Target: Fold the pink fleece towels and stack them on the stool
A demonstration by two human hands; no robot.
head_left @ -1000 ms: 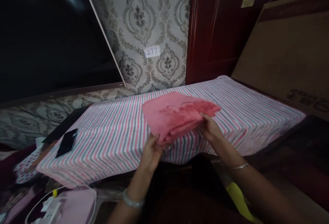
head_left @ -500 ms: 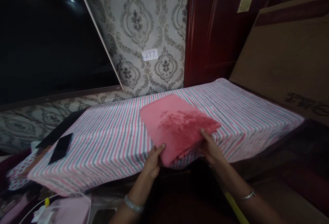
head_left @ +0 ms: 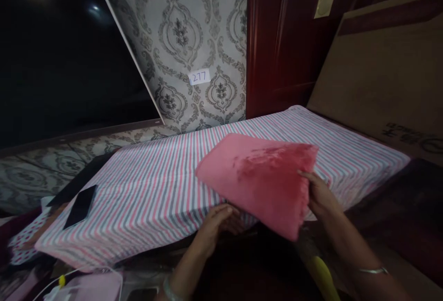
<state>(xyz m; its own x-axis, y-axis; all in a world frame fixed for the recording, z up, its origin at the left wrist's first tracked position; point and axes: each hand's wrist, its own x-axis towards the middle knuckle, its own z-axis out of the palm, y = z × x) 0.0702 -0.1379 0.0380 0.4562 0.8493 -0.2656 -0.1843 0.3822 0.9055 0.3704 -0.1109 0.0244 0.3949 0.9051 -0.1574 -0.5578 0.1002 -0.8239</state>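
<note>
A folded pink fleece cloth point(head_left: 263, 176) lies at the near edge of a table covered with a pink, grey and white striped sheet point(head_left: 155, 181). Its near right corner hangs past the table edge. My right hand point(head_left: 320, 195) grips the cloth's right edge, fingers closed on it. My left hand point(head_left: 218, 220) sits at the table edge under the cloth's near left side, its fingers curled and touching the fabric.
A black phone point(head_left: 80, 199) lies on the sheet's far left corner. Patterned wallpaper with a small "277" label point(head_left: 200, 77) stands behind, a dark red door to its right, a cardboard sheet point(head_left: 380, 75) at right. Pink items and a white cable point(head_left: 69, 282) sit lower left.
The pink cloth has been turned and shifted right, now overhanging the table edge. My right hand moved right along with it; my left hand slid under its near side.
</note>
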